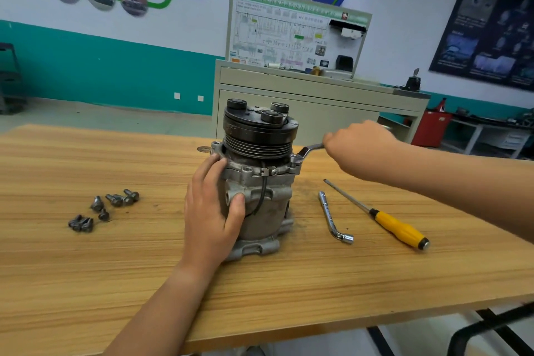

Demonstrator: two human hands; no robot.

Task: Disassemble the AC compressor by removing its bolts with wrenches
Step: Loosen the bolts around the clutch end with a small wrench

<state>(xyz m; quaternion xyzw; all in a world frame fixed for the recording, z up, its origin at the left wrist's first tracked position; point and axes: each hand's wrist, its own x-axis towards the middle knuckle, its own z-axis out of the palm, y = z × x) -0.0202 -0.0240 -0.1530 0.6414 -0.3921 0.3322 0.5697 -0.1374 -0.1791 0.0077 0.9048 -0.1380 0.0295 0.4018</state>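
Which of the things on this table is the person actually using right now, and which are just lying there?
Job in hand: compressor, held by the left hand; wrench, gripped by the right hand; loose bolts to its left.
Lying about: L-shaped socket wrench, yellow-handled screwdriver, both untouched.

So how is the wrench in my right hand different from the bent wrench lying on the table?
The held wrench is gripped by your right hand, its ring end on the flange of the compressor; the bent wrench lies loose on the table. The held wrench looks flat with a cranked neck; the bent wrench is a round bar with an L-shaped socket end. Both are bare silvery metal.
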